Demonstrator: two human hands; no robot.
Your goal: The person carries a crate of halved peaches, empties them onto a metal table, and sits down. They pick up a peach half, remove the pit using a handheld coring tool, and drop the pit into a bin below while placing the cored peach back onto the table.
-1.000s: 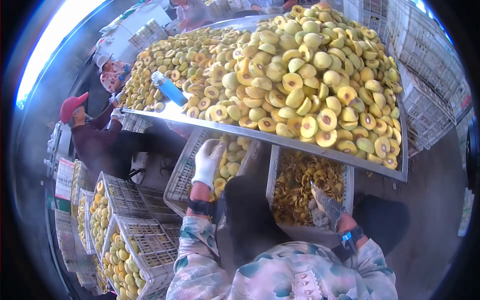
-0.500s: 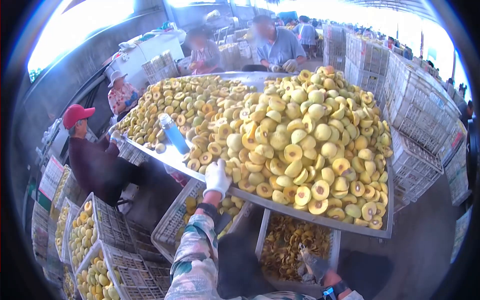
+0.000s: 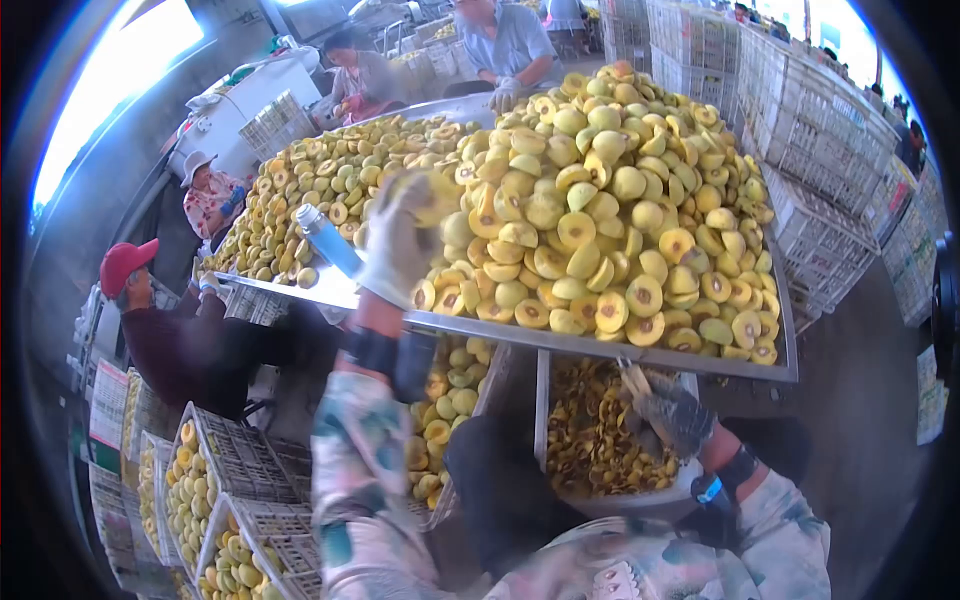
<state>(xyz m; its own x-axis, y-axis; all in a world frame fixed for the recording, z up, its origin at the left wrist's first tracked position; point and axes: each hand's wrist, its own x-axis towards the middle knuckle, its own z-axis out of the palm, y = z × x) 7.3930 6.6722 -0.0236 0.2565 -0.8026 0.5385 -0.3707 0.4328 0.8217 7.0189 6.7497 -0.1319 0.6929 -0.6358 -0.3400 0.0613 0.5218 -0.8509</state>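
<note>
My left hand (image 3: 398,240), in a white glove and smeared by motion, is raised over the near edge of the metal table (image 3: 560,338). At its fingertips is a blurred yellow peach half (image 3: 436,198). Halved yellow peaches (image 3: 600,205), many with brown centres, are heaped behind it. My right hand (image 3: 675,415), in a dark grey glove, is closed around a short, thin tool (image 3: 630,372) whose tip points up towards the table edge. Beneath that hand stands a crate of brown and yellow scraps (image 3: 600,440).
A blue bottle (image 3: 328,240) lies on the table to the left. Crates of peaches (image 3: 445,410) stand below the table and at lower left. Stacked white crates (image 3: 810,120) line the right. Several people sit or stand around the table, one in a red cap (image 3: 128,268).
My left hand has risen from the table's near edge, now with a peach half at its fingers. My right hand has come up from the scrap crate towards the table edge. The view has shifted.
</note>
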